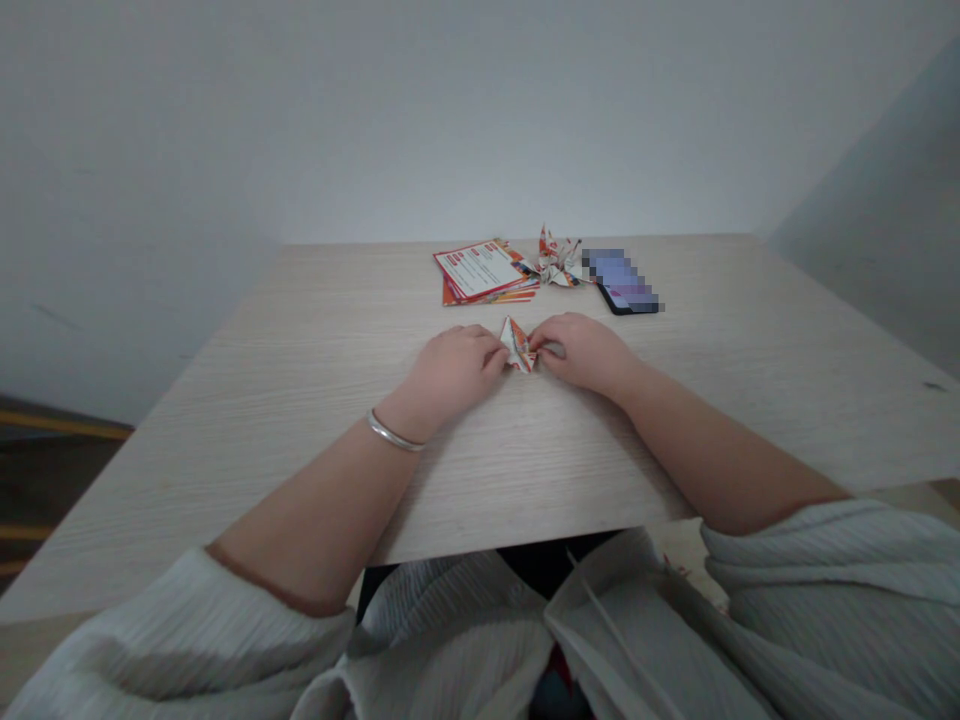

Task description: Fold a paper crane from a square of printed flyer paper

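On the table [300, 400], just in front of the stack of printed sheets [484, 270], the left hand [450, 372] and right hand [583, 350] pinched a folded paper piece [517, 346] from either side, seemingly only part-folded, unlike the finished paper crane [559, 260] just right of that stack.

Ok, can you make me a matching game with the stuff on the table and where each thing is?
Things:
1. folded paper
2. crane
3. phone
4. bracelet

Places:
A. worn on the arm just behind the left hand
B. right of the crane, lying flat
C. pinched between the left hand and the right hand
D. between the stack and the phone

Pairs: 1-C, 2-D, 3-B, 4-A
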Available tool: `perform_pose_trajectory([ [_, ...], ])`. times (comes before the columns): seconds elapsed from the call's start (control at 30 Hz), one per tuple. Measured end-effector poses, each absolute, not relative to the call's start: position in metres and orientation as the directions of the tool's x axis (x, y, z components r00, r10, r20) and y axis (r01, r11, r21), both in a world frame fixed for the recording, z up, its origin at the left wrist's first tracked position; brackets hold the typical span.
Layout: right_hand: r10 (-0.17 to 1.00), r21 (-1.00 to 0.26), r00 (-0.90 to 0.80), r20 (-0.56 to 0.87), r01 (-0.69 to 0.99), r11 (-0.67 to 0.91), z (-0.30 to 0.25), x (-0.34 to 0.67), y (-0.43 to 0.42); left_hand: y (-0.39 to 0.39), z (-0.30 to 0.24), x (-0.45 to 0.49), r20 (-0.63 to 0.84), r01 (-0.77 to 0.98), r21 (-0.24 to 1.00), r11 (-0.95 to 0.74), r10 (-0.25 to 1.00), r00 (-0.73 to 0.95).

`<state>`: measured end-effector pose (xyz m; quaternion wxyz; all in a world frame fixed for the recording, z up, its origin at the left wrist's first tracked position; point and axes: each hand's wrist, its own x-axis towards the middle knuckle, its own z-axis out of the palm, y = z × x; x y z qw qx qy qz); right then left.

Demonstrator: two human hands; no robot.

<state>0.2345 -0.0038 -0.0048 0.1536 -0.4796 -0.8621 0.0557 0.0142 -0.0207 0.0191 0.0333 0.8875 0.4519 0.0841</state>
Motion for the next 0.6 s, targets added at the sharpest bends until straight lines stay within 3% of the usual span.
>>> perform_pose_trajectory([
  [0.3,0.674,-0.218,-0.656,0.339,0.642,0.735,-0.016,0.235,0.003,-0.019,0.012,0.009,0.112,0.857,0.044,-0.513,0.855,0.506],
  [0.6,0.741,-0.221,-0.583,0.333,0.716,0.662,-0.019,0.236,0.002,-0.014,0.008,0.007,0.141,0.783,0.032,-0.621,0.779,0.611],
])
